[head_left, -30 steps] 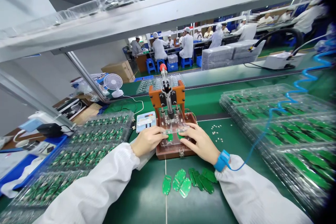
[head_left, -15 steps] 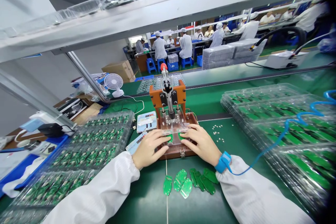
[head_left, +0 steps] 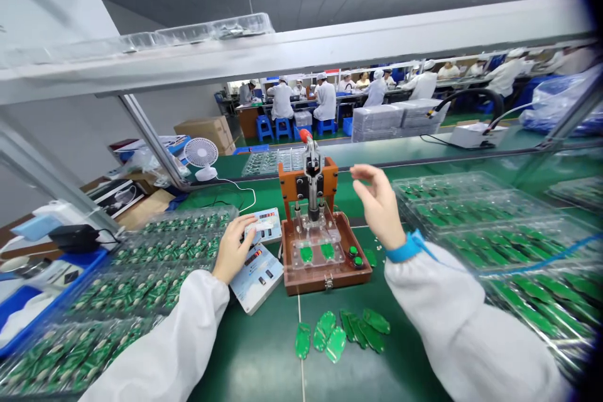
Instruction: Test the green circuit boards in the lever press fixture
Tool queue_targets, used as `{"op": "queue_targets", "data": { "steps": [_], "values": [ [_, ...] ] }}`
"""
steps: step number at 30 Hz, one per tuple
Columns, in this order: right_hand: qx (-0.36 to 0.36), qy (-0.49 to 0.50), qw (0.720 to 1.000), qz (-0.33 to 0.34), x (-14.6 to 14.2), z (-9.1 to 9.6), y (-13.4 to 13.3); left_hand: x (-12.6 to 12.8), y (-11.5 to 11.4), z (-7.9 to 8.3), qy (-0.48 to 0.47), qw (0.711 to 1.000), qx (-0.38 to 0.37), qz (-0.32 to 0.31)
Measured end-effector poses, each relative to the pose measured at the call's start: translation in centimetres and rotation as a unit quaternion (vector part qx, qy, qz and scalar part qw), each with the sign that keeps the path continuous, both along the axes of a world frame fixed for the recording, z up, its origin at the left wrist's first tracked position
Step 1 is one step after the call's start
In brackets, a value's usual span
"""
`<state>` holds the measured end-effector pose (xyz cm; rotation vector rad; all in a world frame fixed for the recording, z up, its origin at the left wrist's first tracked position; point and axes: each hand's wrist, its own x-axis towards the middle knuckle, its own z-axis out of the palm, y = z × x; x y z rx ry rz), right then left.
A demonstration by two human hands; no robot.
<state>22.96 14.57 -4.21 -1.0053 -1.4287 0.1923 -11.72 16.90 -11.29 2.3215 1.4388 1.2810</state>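
A test fixture with a brown base (head_left: pixel 306 281) and an orange frame (head_left: pixel 288 182) stands in the middle. Two green circuit boards (head_left: pixel 306 255) lie side by side on its clear plate. Above them is the toggle clamp (head_left: pixel 313 185), its red-tipped lever (head_left: pixel 305 135) pointing up. My left hand (head_left: pixel 235 247), fingers apart and empty, hovers by the white meter boxes (head_left: pixel 258 279); whether it touches them I cannot tell. To the right of the clamp my right hand (head_left: pixel 379 206) is raised, open with curved fingers and nothing in it. A blue wrist strap (head_left: pixel 405 247) circles that wrist.
Loose green boards (head_left: pixel 325 330) lie in front of the fixture. Trays of boards flank me, a left stack (head_left: pixel 164 251) and a right stack (head_left: pixel 499 245). A blue cord (head_left: pixel 541 259) crosses the right trays. Behind stand a small fan (head_left: pixel 201 154) and an overhead shelf (head_left: pixel 301 53).
Both hands have left the boards on the fixture. My left hand moved left toward the meter boxes; my right hand rose up and right. The view has tilted and shifted.
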Motion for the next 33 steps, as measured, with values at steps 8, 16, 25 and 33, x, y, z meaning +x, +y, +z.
{"op": "queue_targets", "data": {
  "steps": [8, 16, 25, 33],
  "values": [
    [-0.112, -0.031, 0.984, 0.135, -3.8, 12.4, 8.2, -0.7, 0.6, -1.2, -0.033, 0.999, -0.034, 0.022],
    [-0.04, -0.033, 0.975, 0.218, -5.4, 15.9, 4.1, 0.3, -0.5, -0.9, -0.015, 1.0, -0.005, -0.009],
    [0.198, -0.199, 0.956, 0.087, -5.0, 10.1, -6.3, 1.2, -0.9, -1.0, -0.009, 1.0, -0.003, -0.027],
    [0.202, -0.17, 0.961, 0.086, -5.1, 6.2, -7.3, 1.2, -0.7, -1.3, -0.026, 0.999, -0.007, -0.031]
  ]
}}
